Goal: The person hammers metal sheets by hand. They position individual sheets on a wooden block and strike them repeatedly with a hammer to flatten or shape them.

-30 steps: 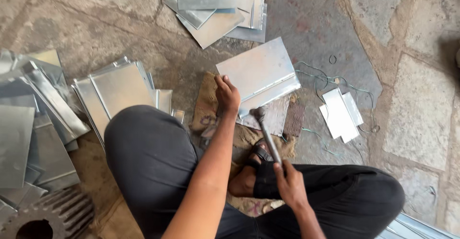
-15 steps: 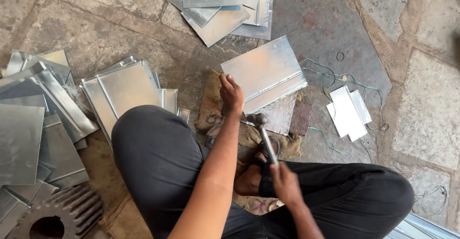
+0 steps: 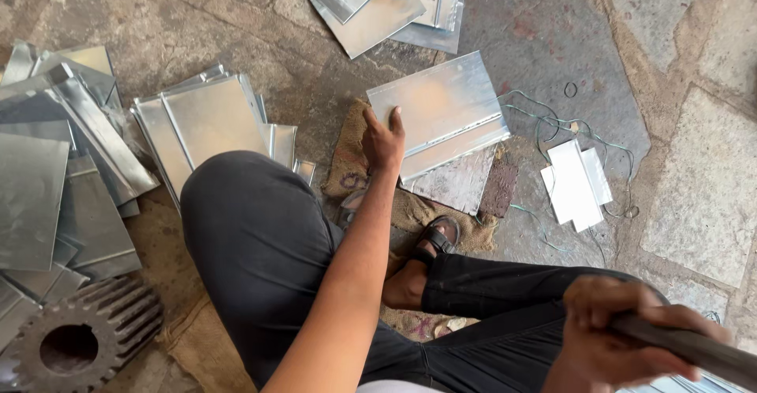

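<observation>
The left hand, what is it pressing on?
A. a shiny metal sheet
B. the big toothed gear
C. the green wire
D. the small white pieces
A. The left hand lies flat on the near edge of the shiny metal sheet on the floor; the gear sits far off, untouched.

You're working in soft, even daylight with faint shadows. Glare washes the metal sheet (image 3: 438, 113); below and right of it, your right hand (image 3: 623, 334) and its handle blur close to the lens.
</observation>
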